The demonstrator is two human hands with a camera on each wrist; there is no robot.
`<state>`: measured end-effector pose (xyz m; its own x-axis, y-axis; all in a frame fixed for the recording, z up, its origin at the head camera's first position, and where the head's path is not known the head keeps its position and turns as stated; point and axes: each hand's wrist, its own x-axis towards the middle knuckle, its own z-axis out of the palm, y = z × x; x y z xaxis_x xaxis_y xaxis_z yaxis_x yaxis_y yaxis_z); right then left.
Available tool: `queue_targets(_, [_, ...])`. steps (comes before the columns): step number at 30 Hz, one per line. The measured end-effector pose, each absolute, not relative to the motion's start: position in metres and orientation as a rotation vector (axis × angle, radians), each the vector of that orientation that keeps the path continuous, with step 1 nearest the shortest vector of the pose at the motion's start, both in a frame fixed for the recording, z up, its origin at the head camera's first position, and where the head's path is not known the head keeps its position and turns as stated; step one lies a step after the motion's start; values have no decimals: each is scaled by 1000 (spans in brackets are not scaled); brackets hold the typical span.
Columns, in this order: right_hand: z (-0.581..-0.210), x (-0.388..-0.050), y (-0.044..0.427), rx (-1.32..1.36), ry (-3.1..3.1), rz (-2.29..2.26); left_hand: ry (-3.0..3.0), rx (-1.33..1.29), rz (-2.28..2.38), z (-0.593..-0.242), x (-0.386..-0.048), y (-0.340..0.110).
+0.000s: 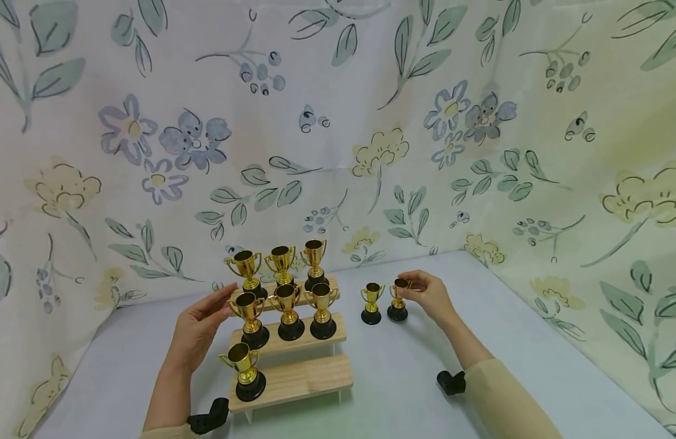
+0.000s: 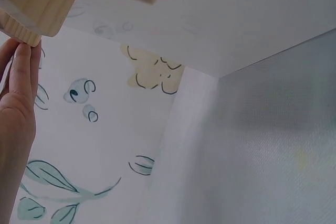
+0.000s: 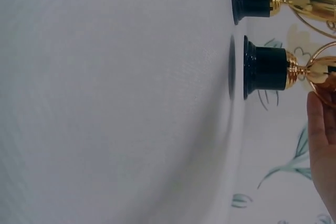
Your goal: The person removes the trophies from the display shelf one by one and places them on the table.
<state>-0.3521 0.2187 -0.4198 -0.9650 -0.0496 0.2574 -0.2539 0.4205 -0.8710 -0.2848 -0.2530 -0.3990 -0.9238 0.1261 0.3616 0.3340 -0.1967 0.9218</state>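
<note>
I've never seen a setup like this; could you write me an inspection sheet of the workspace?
Surface: pale table.
Job's things: seven trophies on a wooden stand: three top, three middle, one bottom; an eighth trophy stands to its right.
Clutter: nothing seen.
Hands: left hand touches the stand's top tier; right hand holds a ninth trophy, apparently just off the table.
Cables: nothing seen.
Surroundings: floral cloth behind.

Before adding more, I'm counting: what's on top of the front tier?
One gold trophy stands at the left end of the wooden tier, bare wood beside it; the trophy's base hides wood beneath.
</note>
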Motion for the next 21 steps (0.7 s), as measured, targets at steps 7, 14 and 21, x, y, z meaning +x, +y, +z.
queue_targets(7, [-418,-354,219,242,-2450,1633,-1908,-542,-2249,-399,-284,-253])
queue_targets(14, [-421,-354,220,216,-2476,1620,-1941,-505,-2239,-398,-284,-253])
queue_targets(21, [-424,-352,220,222,-2478,1625,-1918,-522,-2258,-398,-284,-253])
